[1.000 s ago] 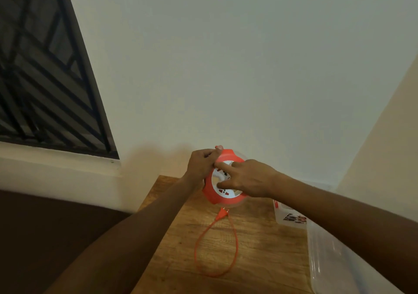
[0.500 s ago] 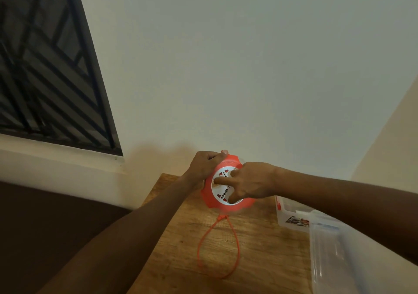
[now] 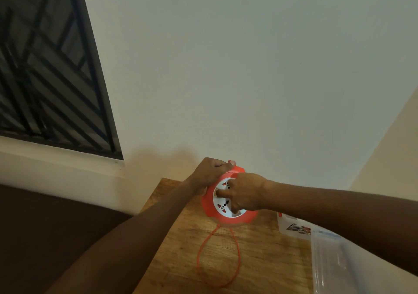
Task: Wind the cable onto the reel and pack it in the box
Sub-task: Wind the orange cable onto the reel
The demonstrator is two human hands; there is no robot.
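Observation:
An orange cable reel (image 3: 209,210) with a white socket face is held upright above the wooden table (image 3: 267,259). My left hand (image 3: 209,173) grips its top left rim. My right hand (image 3: 245,191) presses its fingers on the white face. A loop of orange cable (image 3: 199,259) hangs from the reel's underside onto the table. At the right, a clear plastic box (image 3: 330,264) stands, partly hidden by my right forearm.
A white carton (image 3: 294,225) with a printed picture lies behind the clear box. The table stands in a corner, with a wall behind it and another at the right. A barred dark window (image 3: 45,67) is at the upper left.
The hanging cable loop has grown shorter as the reel's face turned under my right fingers. The view has tilted a little; both hands stay on the reel.

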